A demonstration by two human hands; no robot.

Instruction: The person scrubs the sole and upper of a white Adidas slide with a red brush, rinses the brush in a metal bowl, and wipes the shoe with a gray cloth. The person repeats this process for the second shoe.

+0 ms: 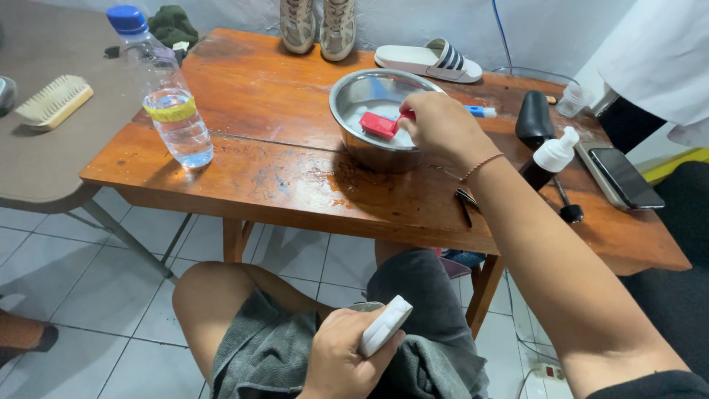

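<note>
Red-headed brush (379, 124) dipped head-down into steel bowl (373, 100) at table (281, 174) centre, handle pinched in curled fingers of right hand (442, 127) just above the rim. White slipper (385, 326), probably a sole seen edge-on, clamped between thumb and fingers of left hand (341, 360) over grey towel (273, 355) on lap. Water bottle (166, 96) well apart to the left; pump bottle (548, 159) near right wrist.

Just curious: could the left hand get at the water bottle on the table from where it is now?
Probably not as it is: the left hand sits low in the lap gripping a white sandal, while the water bottle stands far across the table.
</note>
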